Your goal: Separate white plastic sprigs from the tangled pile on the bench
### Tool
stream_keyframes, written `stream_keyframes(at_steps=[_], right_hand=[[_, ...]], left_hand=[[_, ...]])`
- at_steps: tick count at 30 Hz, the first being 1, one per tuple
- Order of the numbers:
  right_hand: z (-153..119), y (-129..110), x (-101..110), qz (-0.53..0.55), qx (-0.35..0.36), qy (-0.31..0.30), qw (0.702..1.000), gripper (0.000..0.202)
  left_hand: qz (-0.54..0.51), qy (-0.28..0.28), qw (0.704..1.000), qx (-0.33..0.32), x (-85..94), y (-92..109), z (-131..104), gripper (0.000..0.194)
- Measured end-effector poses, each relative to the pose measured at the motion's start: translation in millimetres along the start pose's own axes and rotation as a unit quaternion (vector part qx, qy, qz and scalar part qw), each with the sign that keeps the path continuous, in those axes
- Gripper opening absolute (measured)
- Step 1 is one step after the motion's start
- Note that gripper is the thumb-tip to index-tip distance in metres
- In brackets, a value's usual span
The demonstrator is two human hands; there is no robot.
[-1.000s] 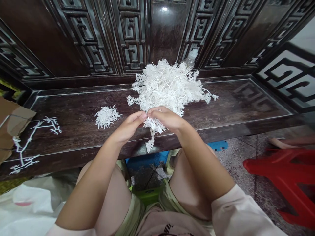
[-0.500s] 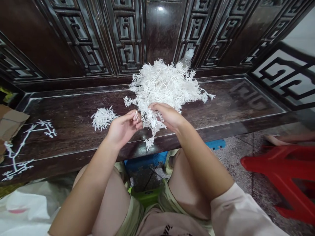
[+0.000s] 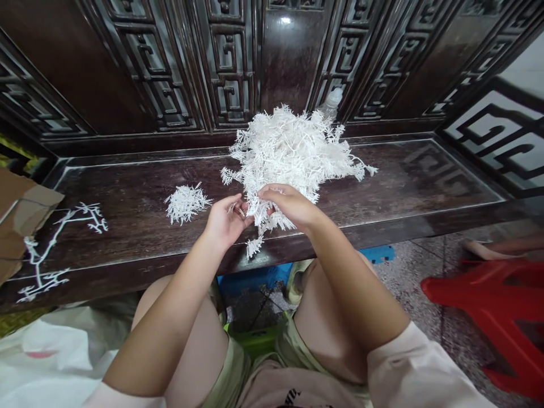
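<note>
A large heap of white, needle-tufted plastic sprigs (image 3: 293, 147) lies on the dark wooden bench seat (image 3: 127, 204). At the heap's near edge, my right hand (image 3: 293, 205) is closed on a white plastic sprig (image 3: 278, 220), thumb on top. One tuft of it hangs down over the bench's front edge. Close on its left, my left hand (image 3: 227, 221) has curled fingers with small white pieces (image 3: 240, 212) among them; its fingertips are by the sprig. Left of that hand is a small pile of loose white pieces (image 3: 186, 204).
A bare white branched stem (image 3: 46, 246) and torn cardboard (image 3: 29, 215) lie at the bench's left end. Behind the heap stands a clear bottle (image 3: 332, 102) against the carved backrest. A red plastic stool (image 3: 480, 300) is on the floor at right, a white bag (image 3: 46, 351) at lower left.
My left hand has moved right, in against the sprig in my right hand. My right hand keeps its hold. The whole view has shifted slightly.
</note>
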State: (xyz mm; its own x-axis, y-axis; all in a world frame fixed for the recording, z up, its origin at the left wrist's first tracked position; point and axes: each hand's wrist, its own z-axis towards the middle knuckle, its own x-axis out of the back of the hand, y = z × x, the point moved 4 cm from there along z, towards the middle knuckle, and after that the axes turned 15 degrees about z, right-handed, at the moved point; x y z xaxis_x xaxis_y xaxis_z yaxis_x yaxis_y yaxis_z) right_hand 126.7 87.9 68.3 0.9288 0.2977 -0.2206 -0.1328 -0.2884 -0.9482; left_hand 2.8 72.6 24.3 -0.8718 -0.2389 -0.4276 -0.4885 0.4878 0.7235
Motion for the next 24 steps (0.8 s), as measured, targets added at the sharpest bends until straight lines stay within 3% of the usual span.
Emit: stream_keyframes(at_steps=[4, 11, 14, 18, 24], right_hand=[[-1, -1, 0, -0.002, 0.002, 0.0, 1.0, 0.014], [0, 1, 0, -0.061, 0.035, -0.02, 0.997, 0.011], [0, 1, 1, -0.084, 0.04, -0.019, 0.995, 0.014], [0, 2, 3, -0.11, 0.027, -0.012, 0.994, 0.016], [-2, -1, 3, -0.137, 0.035, -0.022, 0.99, 0.012]], left_hand=[[0.008, -0.02, 1.0, 0.017, 3.1, -1, 5, 0.005], [0.106, -0.043, 0.993, -0.037, 6.7, 8, 6, 0.011], [0.216, -0.057, 0.971, -0.085, 8.1, 13, 2, 0.023], [0.355, -0.047, 0.925, -0.123, 9.2, 17, -2, 0.025], [0.361, -0.108, 0.916, -0.138, 1.1, 18, -6, 0.021]])
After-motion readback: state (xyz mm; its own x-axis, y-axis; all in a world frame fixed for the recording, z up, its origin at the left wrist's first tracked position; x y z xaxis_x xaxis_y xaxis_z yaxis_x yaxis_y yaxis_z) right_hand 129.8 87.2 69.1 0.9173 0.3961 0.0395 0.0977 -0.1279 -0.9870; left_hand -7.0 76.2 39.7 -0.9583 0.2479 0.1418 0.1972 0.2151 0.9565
